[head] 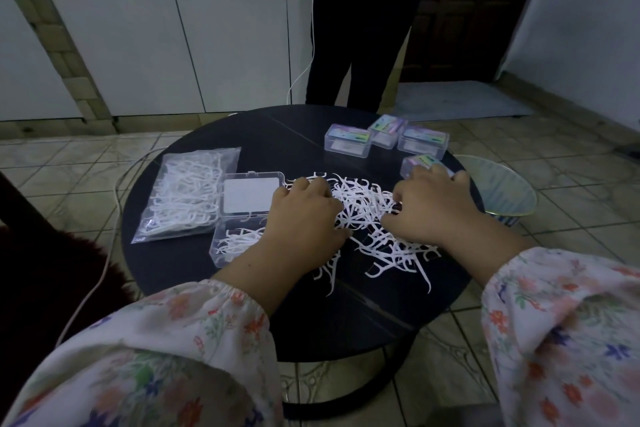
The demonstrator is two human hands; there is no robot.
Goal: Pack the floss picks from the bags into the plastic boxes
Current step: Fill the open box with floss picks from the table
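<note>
Both hands work the loose heap of white plastic floss picks [367, 215] on the round black tabletop [194, 163] — left hand [304, 218] and right hand [433, 208] curl round small bunches, probably gathering them for the open clear plastic box [239, 239] just beside.
</note>
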